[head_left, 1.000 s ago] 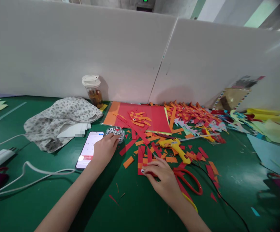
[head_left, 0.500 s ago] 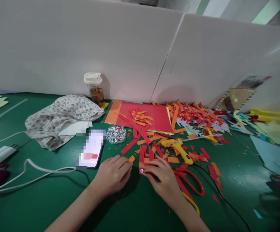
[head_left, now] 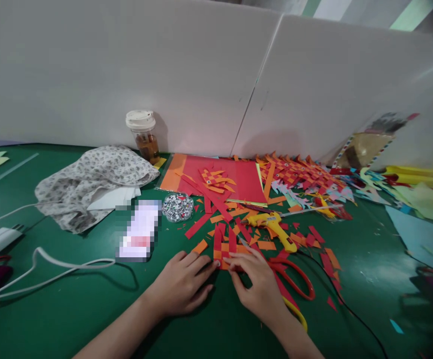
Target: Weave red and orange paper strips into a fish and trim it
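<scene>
A small woven paper piece (head_left: 224, 248) in red and orange lies in front of me, loose red strips standing out from its far side. A googly eye (head_left: 217, 263) sits at its near left corner. My left hand (head_left: 187, 283) is open, fingers stretched, one fingertip at that corner beside the eye. Just beyond its knuckles lies an orange paper strip (head_left: 200, 247). My right hand (head_left: 255, 276) has its thumb and fingers closed on the near right part of the woven piece, covering some of it. Red-handled scissors (head_left: 294, 279) lie partly under my right hand.
A yellow glue gun (head_left: 274, 227) with a black cord lies amid paper scraps. Behind are a red paper pack (head_left: 244, 179) with a finished woven fish (head_left: 216, 180), and more woven fish (head_left: 298, 172). Leftward are googly eyes (head_left: 178, 207), a phone (head_left: 141, 232), a cloth (head_left: 92, 182) and a drink cup (head_left: 143, 134).
My left hand has let go of the orange strip, which now lies on the table, and moved right to the woven piece. My right hand has stayed at the piece, its fingers shifting slightly.
</scene>
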Action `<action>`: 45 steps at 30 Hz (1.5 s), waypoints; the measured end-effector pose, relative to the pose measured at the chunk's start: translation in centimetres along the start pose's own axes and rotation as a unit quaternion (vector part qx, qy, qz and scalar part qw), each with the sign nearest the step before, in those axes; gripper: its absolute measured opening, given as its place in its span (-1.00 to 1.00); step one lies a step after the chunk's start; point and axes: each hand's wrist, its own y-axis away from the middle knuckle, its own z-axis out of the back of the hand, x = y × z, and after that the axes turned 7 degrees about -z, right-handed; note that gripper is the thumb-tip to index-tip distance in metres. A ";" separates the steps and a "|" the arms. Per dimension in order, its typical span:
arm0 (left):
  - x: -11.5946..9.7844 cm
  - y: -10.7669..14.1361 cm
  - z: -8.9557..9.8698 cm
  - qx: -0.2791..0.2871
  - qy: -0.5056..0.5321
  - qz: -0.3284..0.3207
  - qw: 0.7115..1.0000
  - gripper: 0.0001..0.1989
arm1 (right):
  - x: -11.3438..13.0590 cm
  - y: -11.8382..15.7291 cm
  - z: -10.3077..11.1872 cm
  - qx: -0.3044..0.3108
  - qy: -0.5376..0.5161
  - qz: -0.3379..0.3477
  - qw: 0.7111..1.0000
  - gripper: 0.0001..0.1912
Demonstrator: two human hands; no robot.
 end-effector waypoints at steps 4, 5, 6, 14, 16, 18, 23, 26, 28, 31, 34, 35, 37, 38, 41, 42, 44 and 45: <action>0.0 0.0 -0.1 0.009 -0.005 0.001 1.000 -0.58 | -0.1 0.0 -0.1 -0.001 -0.004 0.000 1.000 -0.84; 0.0 0.0 -0.1 0.009 -0.007 0.001 1.000 -0.58 | -0.1 0.0 -0.1 -0.001 -0.002 0.000 1.000 -0.84; 0.0 0.0 -0.1 0.008 -0.011 0.000 1.000 -0.57 | -0.1 0.0 -0.1 -0.001 -0.001 -0.001 1.000 -0.84; 0.1 -0.1 -0.3 0.009 -0.029 -0.001 1.000 -0.60 | 0.3 -0.2 0.1 -0.005 -0.008 -0.005 1.000 -0.84; 0.0 -0.2 -0.3 0.011 -0.031 0.003 0.999 -0.60 | 0.4 -0.2 0.2 -0.008 -0.008 -0.004 1.000 -0.84; 0.0 -0.2 -0.2 0.012 -0.033 0.003 0.999 -0.61 | 0.4 -0.2 0.2 -0.012 -0.008 -0.004 1.000 -0.83; 0.0 -0.5 0.0 0.014 -0.040 0.002 0.999 -0.63 | 0.2 -0.1 0.0 -0.014 -0.017 -0.003 1.000 -0.82; 0.0 -0.5 0.0 0.018 -0.045 0.002 0.999 -0.63 | 0.2 0.0 0.0 -0.011 -0.018 -0.005 1.000 -0.82; 0.0 -0.5 0.1 0.023 -0.043 0.003 0.999 -0.63 | 0.2 -0.1 0.0 -0.011 -0.018 -0.005 1.000 -0.81; -0.1 -0.5 0.2 0.030 -0.033 0.004 0.999 -0.61 | 0.3 -0.1 0.0 -0.011 -0.021 -0.004 1.000 -0.81; -0.2 -0.5 0.3 0.032 -0.026 0.007 0.999 -0.59 | 0.2 0.0 0.0 -0.012 -0.020 -0.004 1.000 -0.81; -0.2 -0.5 0.4 0.032 -0.024 0.007 0.999 -0.59 | 0.2 0.0 0.0 -0.012 -0.019 -0.004 1.000 -0.81; -0.3 -0.5 0.4 0.033 -0.023 0.007 0.999 -0.60 | 0.2 0.0 -0.1 -0.014 -0.018 -0.005 1.000 -0.82; -0.3 -0.5 0.4 0.033 -0.023 0.007 0.999 -0.60 | 0.2 0.0 -0.1 -0.015 -0.017 -0.006 1.000 -0.82; -0.3 -0.6 0.4 0.033 -0.027 0.008 0.999 -0.60 | 0.2 0.0 -0.1 -0.010 -0.015 -0.004 1.000 -0.81; -0.3 -0.6 0.5 0.034 -0.028 0.008 0.999 -0.60 | 0.2 -0.1 0.0 -0.007 -0.014 -0.001 1.000 -0.81; -0.3 -0.6 0.5 0.034 -0.029 0.008 0.999 -0.60 | 0.2 -0.1 0.0 -0.004 -0.015 0.001 1.000 -0.82; -0.3 -0.7 0.5 0.033 -0.029 0.008 0.999 -0.61 | 0.2 -0.1 0.0 -0.003 -0.016 0.001 1.000 -0.82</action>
